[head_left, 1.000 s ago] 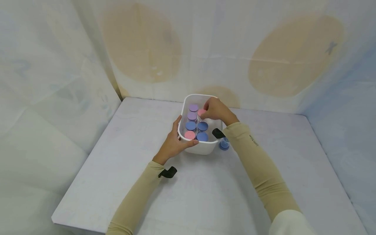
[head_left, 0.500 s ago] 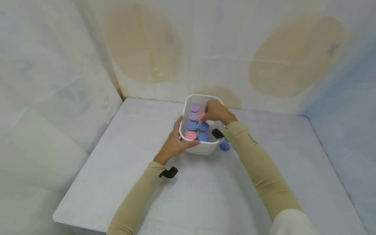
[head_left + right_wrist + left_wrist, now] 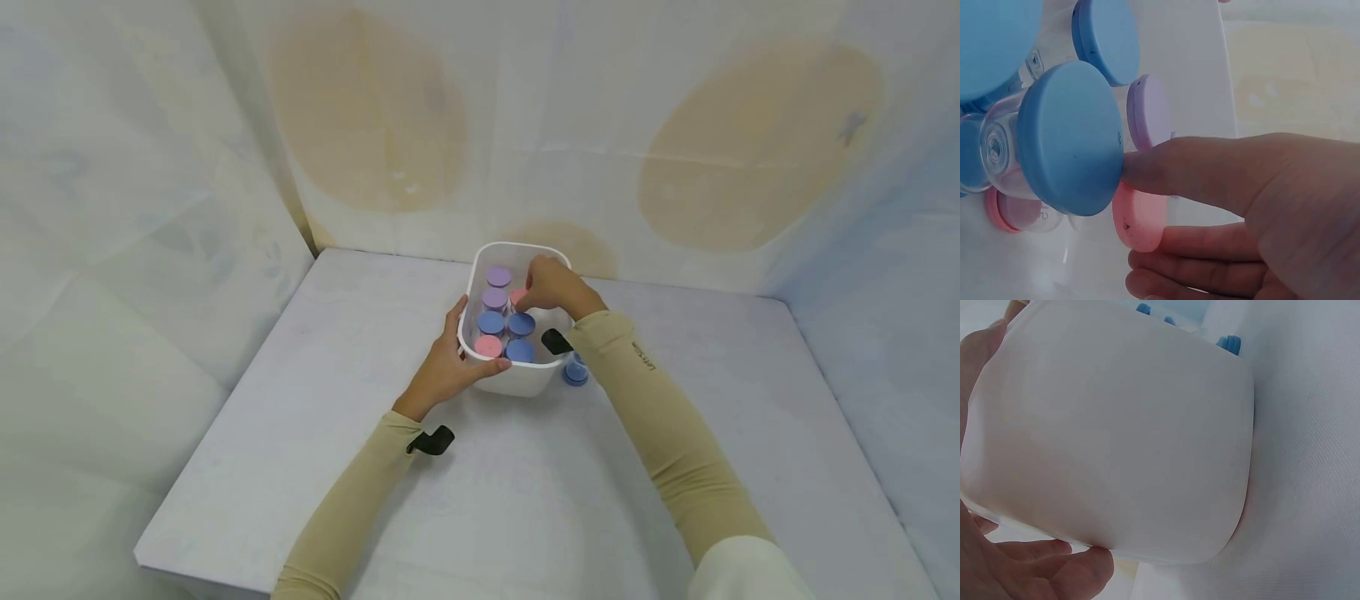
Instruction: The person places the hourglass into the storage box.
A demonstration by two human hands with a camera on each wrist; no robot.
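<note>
A white tub (image 3: 517, 379) stands on the counter (image 3: 525, 492) near the back wall and holds six capped jars in two rows: two with purple lids (image 3: 498, 277), two with pink, two with blue (image 3: 491, 322). The far pink lid (image 3: 517, 296) sits in the tub's right row, half covered by the right hand (image 3: 553, 285); the near pink one (image 3: 487, 345) is at the tub's front left corner. A seventh jar, blue-lidded (image 3: 575, 372), stands on the counter just beside the tub's right wall.

The left hand (image 3: 442, 367) grips the tub's near left corner, thumb along the rim and fingers curled against the outer wall. The left wrist view shows what the head view hides: fingers (image 3: 1054, 569) tucked under the tub's base edge, with the tub's blank wall filling the frame. The right wrist view shows the right hand's fingers (image 3: 1210, 175) clamped on the far pink lid (image 3: 1141, 219), one finger across its top and others beneath its edge, a blue lid (image 3: 1069, 137) pressed close alongside; the head view shows only the knuckles there.

Compared with half a second ago, both hands and all seven jars sit almost exactly where they were; the right hand has barely shifted.
</note>
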